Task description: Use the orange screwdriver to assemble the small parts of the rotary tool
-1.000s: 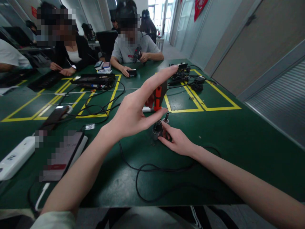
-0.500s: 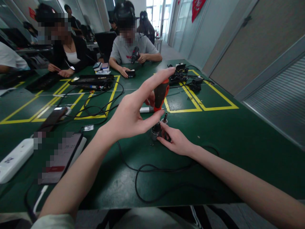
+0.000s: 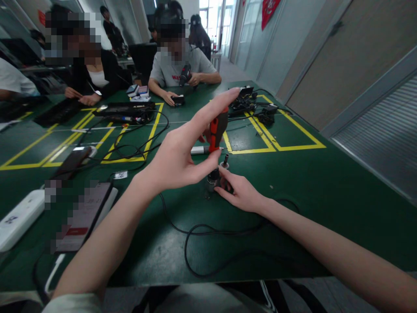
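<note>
My left hand (image 3: 182, 150) is raised over the middle of the green table (image 3: 325, 191). Its thumb and curled fingers grip the red and black handle of a screwdriver (image 3: 215, 128) held upright, while the index finger sticks straight out. The tip points down at a small dark metal cylindrical part (image 3: 212, 179) standing on the table. My right hand (image 3: 239, 191) lies on the table and pinches that part at its base. A second small metal piece (image 3: 224, 161) stands just behind it.
A black cable (image 3: 208, 230) loops near the front edge. A phone (image 3: 73, 160), a white box (image 3: 19, 217) and a flat device (image 3: 84, 213) lie at left. Yellow tape lines (image 3: 276, 148) mark the table. Two people sit across; black gear (image 3: 257, 108) is piled at far right.
The left hand has turned the screwdriver handle slightly between its fingers. The right hand stays on the metal part.
</note>
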`<state>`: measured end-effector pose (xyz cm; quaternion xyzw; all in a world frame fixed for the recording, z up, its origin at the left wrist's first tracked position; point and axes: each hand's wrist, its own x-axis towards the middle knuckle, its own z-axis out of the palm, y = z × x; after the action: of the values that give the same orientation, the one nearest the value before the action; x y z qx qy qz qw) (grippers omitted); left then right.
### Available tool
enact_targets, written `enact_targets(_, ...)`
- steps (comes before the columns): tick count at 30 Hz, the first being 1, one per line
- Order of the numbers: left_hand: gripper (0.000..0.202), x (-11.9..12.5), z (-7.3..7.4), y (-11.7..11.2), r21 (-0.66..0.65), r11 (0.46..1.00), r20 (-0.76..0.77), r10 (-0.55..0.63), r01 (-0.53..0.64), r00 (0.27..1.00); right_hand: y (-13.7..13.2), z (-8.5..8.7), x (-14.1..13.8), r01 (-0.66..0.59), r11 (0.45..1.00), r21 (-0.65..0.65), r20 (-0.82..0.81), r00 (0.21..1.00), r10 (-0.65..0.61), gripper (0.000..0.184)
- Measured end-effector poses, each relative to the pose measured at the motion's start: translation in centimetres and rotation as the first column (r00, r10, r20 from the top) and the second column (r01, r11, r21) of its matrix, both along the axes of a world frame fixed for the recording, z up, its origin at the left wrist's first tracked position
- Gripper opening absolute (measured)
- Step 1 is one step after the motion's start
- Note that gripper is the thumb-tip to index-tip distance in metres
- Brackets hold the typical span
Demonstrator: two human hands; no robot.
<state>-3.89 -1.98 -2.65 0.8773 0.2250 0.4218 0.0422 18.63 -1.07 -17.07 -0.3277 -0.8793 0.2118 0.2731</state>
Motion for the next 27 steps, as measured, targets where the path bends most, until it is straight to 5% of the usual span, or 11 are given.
enact_targets(9, 0.089, -0.13, -0.47, 0.46, -0.01, 1.0, 0.066, -0.021, 0.021, 0.998, 0.07, -0.23, 0.0, -0.009, 0.999, 0.035, -0.022, 1.0, 0.009, 0.062)
enact_targets(15, 0.077, 0.18, -0.04, 0.16, -0.136, 0.989, 0.158, -0.036, 0.057, 0.987, 0.02, -0.13, -0.02, -0.01, 0.999, 0.039, -0.016, 1.0, 0.01, 0.062)
enact_targets(22, 0.09, 0.1, -0.28, 0.41, -0.058, 0.998, 0.078, -0.034, 0.039, 0.996, 0.03, -0.05, -0.04, -0.008, 1.0, 0.023, -0.02, 1.0, 0.008, 0.062)
enact_targets(27, 0.079, 0.06, -0.21, 0.45, -0.051, 0.999, 0.12, 0.004, 0.002, 0.993, 0.07, -0.19, -0.01, -0.006, 1.0, 0.022, -0.021, 1.0, 0.006, 0.063)
